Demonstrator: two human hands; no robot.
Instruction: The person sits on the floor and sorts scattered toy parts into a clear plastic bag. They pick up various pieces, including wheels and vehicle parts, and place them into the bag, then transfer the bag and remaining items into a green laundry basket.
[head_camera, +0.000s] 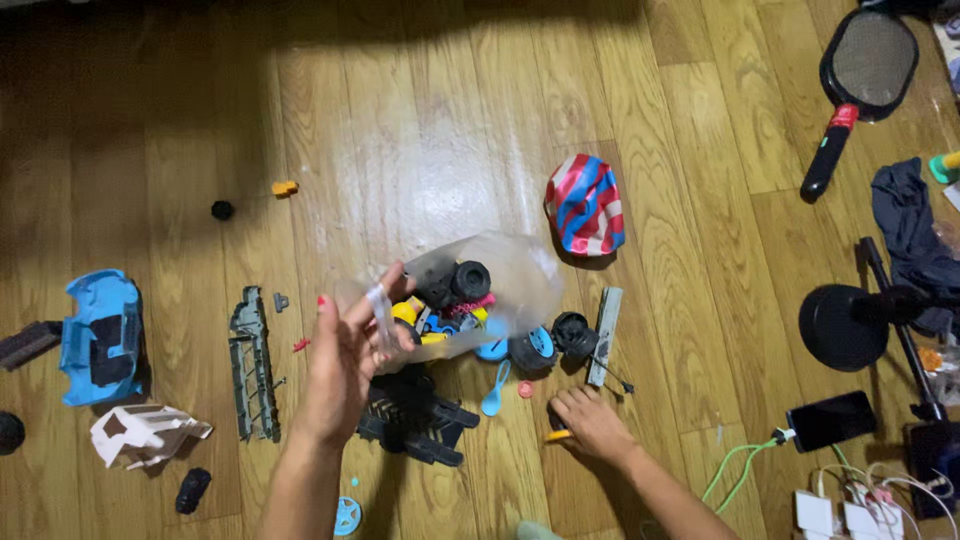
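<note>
From my head view I see two bare forearms coming up from the bottom edge, no sleeves on either, no watch, no bracelet, no ring that I can make out. My left hand (345, 360) has red polish on the thumbnail; the other nails on it are too blurred to tell. Its fingers are slim and fairly long. My right hand (590, 422) shows knuckles and back only, nails hidden from here. Both wrists are uncovered. A pale greenish bit of what may be clothing shows at the bottom edge between the arms, too cropped to tell what it is.
</note>
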